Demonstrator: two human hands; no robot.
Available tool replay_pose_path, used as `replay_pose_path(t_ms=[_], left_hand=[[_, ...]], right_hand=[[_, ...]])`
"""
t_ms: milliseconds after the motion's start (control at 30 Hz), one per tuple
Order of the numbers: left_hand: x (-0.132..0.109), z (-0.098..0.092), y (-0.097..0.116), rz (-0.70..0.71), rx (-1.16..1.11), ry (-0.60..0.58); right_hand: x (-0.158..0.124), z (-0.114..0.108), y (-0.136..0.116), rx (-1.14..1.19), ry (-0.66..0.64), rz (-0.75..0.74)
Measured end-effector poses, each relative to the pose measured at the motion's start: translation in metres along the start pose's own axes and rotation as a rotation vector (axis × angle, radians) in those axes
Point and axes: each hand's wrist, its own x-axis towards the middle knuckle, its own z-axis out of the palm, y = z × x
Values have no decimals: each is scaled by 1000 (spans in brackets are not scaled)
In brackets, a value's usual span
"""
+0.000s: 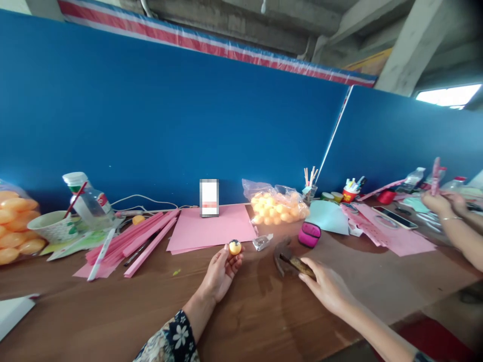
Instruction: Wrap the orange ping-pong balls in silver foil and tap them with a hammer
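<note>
while a blue partition (188, 110) is spanning the background, a brown table (113, 322) is stretching out before it. along the far side, pink sheets (213, 229) and a clear bag of orange balls (279, 207) are lying. the right hand (327, 282) is gripping a hammer (296, 263) by its handle near a magenta pouch (310, 234). the left hand (222, 267), just beside a small clear packet (261, 243), is pinching a yellow ball (235, 247), dark on top, between thumb and fingers above the table.

White glare fills the upper-right window (449, 95), soft shadows mark the table (113, 322), and the edges look stretched.
</note>
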Motion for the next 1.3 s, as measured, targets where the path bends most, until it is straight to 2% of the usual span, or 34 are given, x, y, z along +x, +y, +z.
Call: replay_pose_path(t_ms=[167, 367, 633, 800, 900, 1033, 1167, 1300], left_hand=[[-1, 0, 1, 10, 23, -23], [-1, 1, 1, -3, 39, -12], [-2, 2, 2, -14, 23, 6], [-1, 2, 1, -17, 10, 9], [0, 2, 0, -21, 3, 14], [0, 3, 0, -46, -7, -4], [-1, 3, 2, -41, -6, -2], [-1, 2, 2, -24, -16, 9]], right_hand=[[10, 7, 8, -78, 20, 44], [23, 14, 16, -143, 59, 13], [33, 21, 24, -148, 52, 27], [35, 16, 23, -226, 60, 1], [34, 3, 6, -315, 75, -45], [45, -14, -36, -281, 127, -198], [73, -11, -75, -272, 17, -276], [102, 3, -92, -320, -119, -246]])
